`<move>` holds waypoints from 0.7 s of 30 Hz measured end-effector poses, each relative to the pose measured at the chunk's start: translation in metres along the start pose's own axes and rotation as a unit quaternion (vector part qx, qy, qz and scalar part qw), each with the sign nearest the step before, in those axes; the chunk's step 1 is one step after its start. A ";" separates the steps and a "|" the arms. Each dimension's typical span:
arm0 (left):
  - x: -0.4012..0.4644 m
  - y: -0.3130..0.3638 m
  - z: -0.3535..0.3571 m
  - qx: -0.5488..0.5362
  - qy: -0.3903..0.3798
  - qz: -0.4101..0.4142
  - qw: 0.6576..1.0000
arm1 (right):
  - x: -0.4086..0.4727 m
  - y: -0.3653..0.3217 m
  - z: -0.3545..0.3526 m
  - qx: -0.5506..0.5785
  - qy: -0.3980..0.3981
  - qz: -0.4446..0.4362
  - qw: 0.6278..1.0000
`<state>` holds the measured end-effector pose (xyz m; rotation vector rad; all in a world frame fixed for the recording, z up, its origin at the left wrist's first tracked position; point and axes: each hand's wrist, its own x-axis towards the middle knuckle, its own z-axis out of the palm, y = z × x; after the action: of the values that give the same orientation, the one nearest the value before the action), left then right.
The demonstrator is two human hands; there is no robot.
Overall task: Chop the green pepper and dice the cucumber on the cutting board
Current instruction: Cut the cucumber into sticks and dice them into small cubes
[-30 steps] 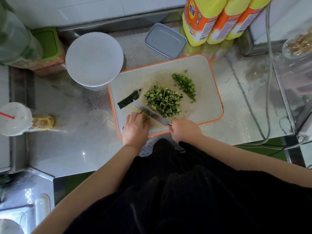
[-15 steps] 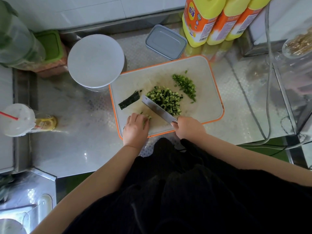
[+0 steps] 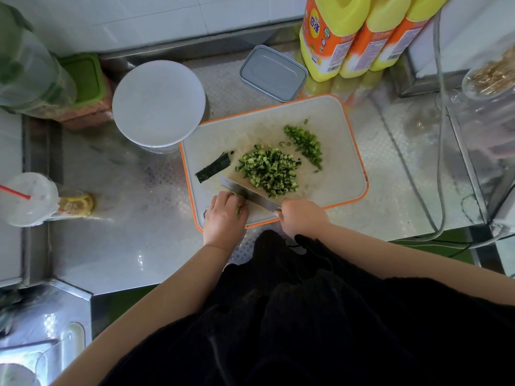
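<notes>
- Steel counter [image 3: 133, 246] carries everything; your dark clothing fills the lower part of the view.
- Cutting board [image 3: 342, 174], white with an orange rim, lies at the middle of the counter.
- Round white lid [image 3: 158, 104] on a container just touches the board's far-left corner; contents hidden.
- Three yellow bottles [image 3: 359, 32] stand beyond the board; grey lidded box [image 3: 273, 73] is just left of them, contents unseen.
- Green-lidded tub [image 3: 83, 76] sits far left. Lidded cup with red straw [image 3: 30, 199] is at the left edge.
- Diced cucumber [image 3: 269, 171] is heaped mid-board; chopped green pepper [image 3: 305, 143] is in a smaller pile just beyond it, to the right.
- Dark cucumber peel strip [image 3: 214, 169] lies left of the heap, apart from your fingers.
- Knife [image 3: 248, 193] slants across the near edge, blade beside your left knuckles.
- Your right hand [image 3: 303, 218] wraps the handle, fingers curled tight.
- Your left hand [image 3: 224, 215] curls over a small green piece [image 3: 242, 196], fingertips tucked and pinning it to the board.
</notes>
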<state>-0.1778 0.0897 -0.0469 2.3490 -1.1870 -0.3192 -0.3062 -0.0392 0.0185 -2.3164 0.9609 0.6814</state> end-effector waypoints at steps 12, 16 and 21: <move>-0.007 -0.003 -0.003 0.005 0.009 0.020 1.000 | -0.009 0.002 -0.007 0.011 0.021 -0.018 1.000; -0.008 -0.004 -0.001 0.023 -0.010 0.011 1.000 | -0.013 -0.004 -0.007 -0.024 0.012 -0.021 0.999; -0.006 -0.007 0.002 0.019 -0.015 0.005 1.000 | -0.011 -0.006 -0.005 -0.033 -0.005 -0.005 0.999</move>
<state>-0.1775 0.0972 -0.0523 2.3774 -1.2284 -0.3331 -0.3070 -0.0335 0.0306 -2.3724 0.9335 0.7303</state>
